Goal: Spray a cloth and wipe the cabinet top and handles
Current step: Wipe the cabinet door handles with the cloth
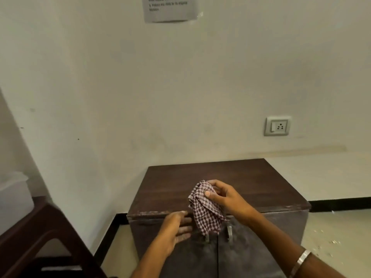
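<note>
A small dark brown wooden cabinet (230, 177) stands against the wall, its flat top facing me. My right hand (222, 194) grips a bunched red-and-white checked cloth (204, 211) above the top's front edge; the cloth hangs down over the doors. My left hand (176, 227) is below and left of the cloth, fingers straight and reaching toward its hanging end, in front of the left door. Two metal handles (229, 232) sit where the doors meet; the cloth partly hides the left one. No spray bottle is in view.
A dark wooden chair (40, 237) stands at the lower left with something white (14, 193) behind it. A wall socket (278, 126) sits above the cabinet's right side, and a paper notice (170, 9) is taped high on the wall. Speckled floor (331, 233) lies to the right.
</note>
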A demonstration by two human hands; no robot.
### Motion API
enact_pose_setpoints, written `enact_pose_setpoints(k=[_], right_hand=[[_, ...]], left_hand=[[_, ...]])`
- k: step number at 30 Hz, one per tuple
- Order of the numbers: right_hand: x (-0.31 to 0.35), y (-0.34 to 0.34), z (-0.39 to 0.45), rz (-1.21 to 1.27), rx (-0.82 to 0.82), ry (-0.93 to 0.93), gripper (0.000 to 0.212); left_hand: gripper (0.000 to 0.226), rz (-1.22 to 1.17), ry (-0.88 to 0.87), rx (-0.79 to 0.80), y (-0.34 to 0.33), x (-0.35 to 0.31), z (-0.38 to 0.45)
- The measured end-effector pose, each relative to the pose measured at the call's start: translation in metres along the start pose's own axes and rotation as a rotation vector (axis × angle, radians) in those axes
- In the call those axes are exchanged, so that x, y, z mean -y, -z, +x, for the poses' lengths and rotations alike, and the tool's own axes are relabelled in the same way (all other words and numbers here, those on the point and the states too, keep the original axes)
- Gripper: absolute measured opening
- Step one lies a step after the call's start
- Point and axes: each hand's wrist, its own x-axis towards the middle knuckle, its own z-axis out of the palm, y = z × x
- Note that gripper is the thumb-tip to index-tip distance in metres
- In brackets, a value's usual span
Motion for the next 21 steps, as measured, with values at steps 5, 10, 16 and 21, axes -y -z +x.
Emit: enact_pose_setpoints(k=[5, 10, 16, 21], right_hand=[[-0.063, -0.001, -0.008, -0.272, -0.114, 0.006, 0.026], [-0.117, -0.025, -0.024, -0.529, -0.163, 0.009, 0.032], [-0.152, -0.038, -0.038, -0.579, -0.248, -0.057, 0.029], [-0.149, -0.039, -0.032, -0.677, -0.365, -0.021, 0.013]], left_hand=[[0.031, -0.026, -0.063, -0.121, -0.008, 0.033, 0.027], [0.037, 0.004, -0.103, -0.032, -0.025, 0.060, 0.040], [0.028, 0.093, -0.261, 0.015, -0.024, 0.077, 0.051], [0.018, 0.081, -0.325, 0.025, -0.027, 0.086, 0.059]])
